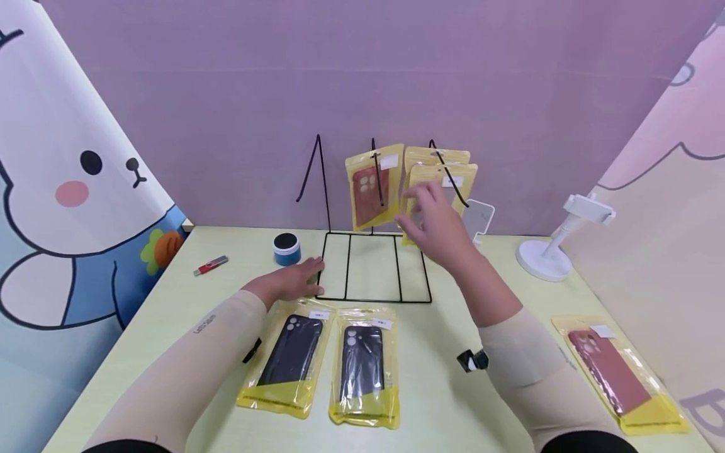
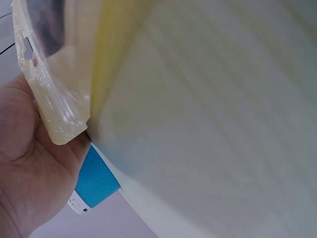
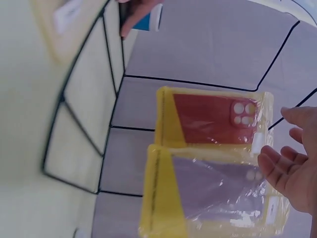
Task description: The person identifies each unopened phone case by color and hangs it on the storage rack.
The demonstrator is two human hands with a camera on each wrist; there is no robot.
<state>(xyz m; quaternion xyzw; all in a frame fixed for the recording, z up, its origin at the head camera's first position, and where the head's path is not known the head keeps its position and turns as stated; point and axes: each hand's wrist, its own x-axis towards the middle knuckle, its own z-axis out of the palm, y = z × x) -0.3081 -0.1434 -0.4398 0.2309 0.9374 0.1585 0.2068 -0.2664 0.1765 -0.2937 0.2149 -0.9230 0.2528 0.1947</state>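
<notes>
A black wire display rack [image 1: 374, 301] stands on the table with three hooks. My left hand [image 1: 291, 281] touches the left side of its base with relaxed fingers. On the middle hook hangs a yellow bag with a red phone case [image 1: 365, 195]. Two more yellow phone case bags [image 1: 457, 173] hang on the right hook; the front one shows a greyish-purple case [image 3: 218, 188] in the right wrist view. My right hand [image 1: 436, 223] is in front of these bags, fingers loosely bent, nothing held. Bagged black phone cases [image 1: 291, 352] lie before the rack, close to my left wrist.
A blue jar-like container with a dark top [image 1: 287, 249] stands left of the rack, near a red USB stick [image 1: 211, 265]. At the right are a white phone stand [image 1: 545, 259] and a bagged red phone case [image 1: 612, 371]. Another white stand [image 1: 479, 217] shows behind the right-hook bags.
</notes>
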